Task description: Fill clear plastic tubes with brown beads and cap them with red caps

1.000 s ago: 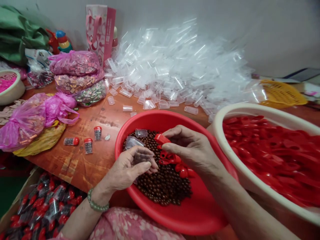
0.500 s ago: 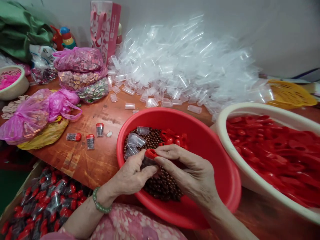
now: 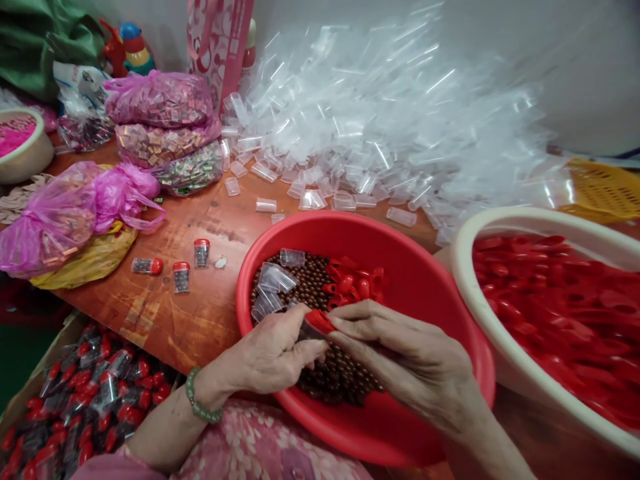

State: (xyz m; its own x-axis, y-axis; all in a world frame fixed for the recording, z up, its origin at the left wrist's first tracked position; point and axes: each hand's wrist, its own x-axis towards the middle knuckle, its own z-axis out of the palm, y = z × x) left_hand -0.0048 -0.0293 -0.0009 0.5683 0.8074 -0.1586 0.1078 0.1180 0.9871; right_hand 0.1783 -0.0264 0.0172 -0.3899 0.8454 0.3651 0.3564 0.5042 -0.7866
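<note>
Right hand [image 3: 417, 353] pinches red cap [image 3: 320, 321]; pink bag [image 3: 231, 63], lettering [image 3: 235, 37] unreadably small.

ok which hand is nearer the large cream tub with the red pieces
Right. The right hand is over the red basin, left of the large cream tub. The left hand is farther left, with the right hand between it and the tub.

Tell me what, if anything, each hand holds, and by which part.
A small tube with a red cap: the left hand grips the tube's body; the right hand pinches the cap.
</note>
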